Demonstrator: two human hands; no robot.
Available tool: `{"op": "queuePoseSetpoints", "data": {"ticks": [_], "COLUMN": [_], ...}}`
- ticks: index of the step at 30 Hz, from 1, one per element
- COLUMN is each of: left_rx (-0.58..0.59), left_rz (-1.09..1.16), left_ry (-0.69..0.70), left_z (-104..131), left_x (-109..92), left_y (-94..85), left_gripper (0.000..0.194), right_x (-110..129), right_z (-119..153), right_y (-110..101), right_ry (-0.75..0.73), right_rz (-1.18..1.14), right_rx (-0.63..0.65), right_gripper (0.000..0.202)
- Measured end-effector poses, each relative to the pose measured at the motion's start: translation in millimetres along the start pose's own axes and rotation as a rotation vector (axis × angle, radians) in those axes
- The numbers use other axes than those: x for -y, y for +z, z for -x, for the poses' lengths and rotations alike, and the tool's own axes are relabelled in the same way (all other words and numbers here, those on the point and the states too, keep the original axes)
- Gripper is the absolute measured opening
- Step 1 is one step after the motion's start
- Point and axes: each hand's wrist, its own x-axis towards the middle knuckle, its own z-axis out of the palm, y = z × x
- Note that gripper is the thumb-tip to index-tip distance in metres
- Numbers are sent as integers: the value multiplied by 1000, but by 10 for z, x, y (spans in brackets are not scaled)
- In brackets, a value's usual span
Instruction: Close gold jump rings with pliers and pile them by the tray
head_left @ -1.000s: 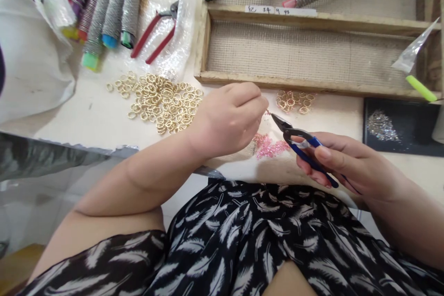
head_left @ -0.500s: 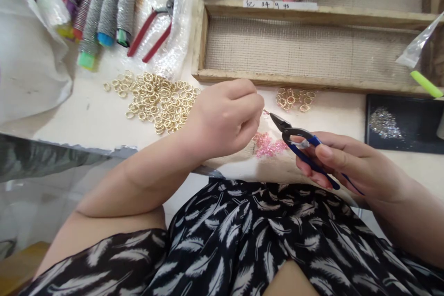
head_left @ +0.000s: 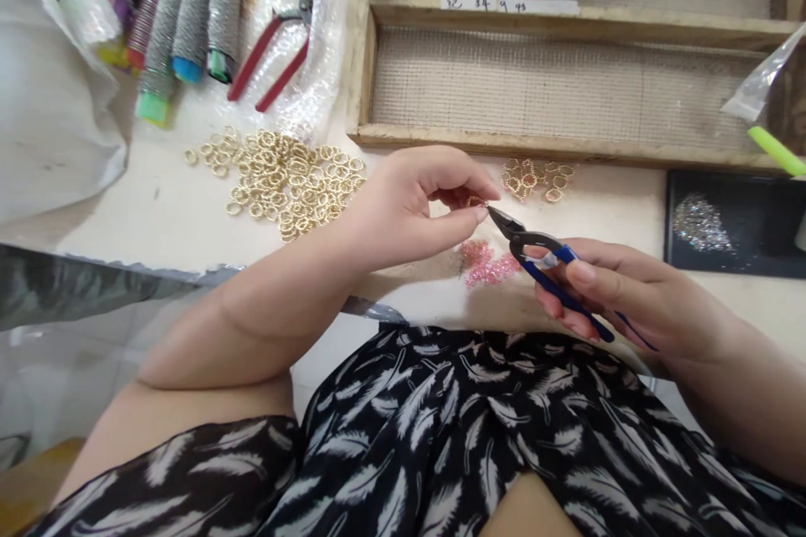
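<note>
Between the thumb and forefinger of my left hand [head_left: 419, 205] is a small gold ring [head_left: 477, 201], partly hidden by the fingers. My right hand [head_left: 623, 294] is closed around blue-handled pliers [head_left: 529, 243]. Their dark pointed jaws meet the ring beside my left fingertips; whether they grip it I cannot tell. Below the jaws lies a small heap of pink glittery stones [head_left: 488, 263]. A big pile of gold rings [head_left: 293, 180] spreads left of my left hand. A smaller group of gold rings [head_left: 535, 178], some with pink on them, lies beyond the jaws.
A wooden mesh-bottomed tray [head_left: 567, 148] stands at the back, holding two coil-wrapped rods. Red-handled pliers [head_left: 270, 59] rest on clear bubble wrap beside several coil-wrapped rods [head_left: 192, 17]. On the right, a black tray [head_left: 756, 256] holds clear glittery stones, with a yellow-green stick [head_left: 776, 151] above.
My left hand has turned and its thumb and forefinger have come forward to the pliers' tip, bringing the ring into sight. My right hand and the pliers have hardly moved.
</note>
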Motion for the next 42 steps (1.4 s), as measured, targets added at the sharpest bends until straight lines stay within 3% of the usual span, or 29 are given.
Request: {"op": "queuePoseSetpoints", "data": {"ticks": [5,10,17,21,23,30,34,36,38,40,42], "left_rx": [-59,-135,-125,-208,-235,-253,-244,-232,-211,-199,-193], "left_rz": [-114,-219,-354,-521,-496,49,102,111,131,120,73], "left_ry": [13,160,249,315,344,-14,-253,-306,-332,-322,-300], "left_z": [4,14,25,38,41,39,18,4,-8,-14,-15], "left_x": [13,15,7,8,12,-44,-76,-77,-73,-69,-69], "left_y": [47,74,108,88,65,85,88,81,77,76,77], "left_gripper": [13,15,14,18,18,16,7,7,9,12,13], "right_x": [7,-1,-14,-31,-33,-13,-7,-3,-1,-1,-2], "right_z": [-15,-15,-29,1,18,34,22,12,19,64,152], "right_y": [14,19,27,10,-2,-5,-14,-36,-67,-97,-116], "right_ry": [11,3,-18,-37,-53,-55,-53,-69,-128,-235,-342], "right_rz": [46,67,51,32,11,-21,13,92,310,688,1120], "right_rx": [15,-1,11,10,-4,-35,-31,-42,-73,-150,-269], "right_gripper": [54,54,54,52,52,50,52,52,47,43,52]}}
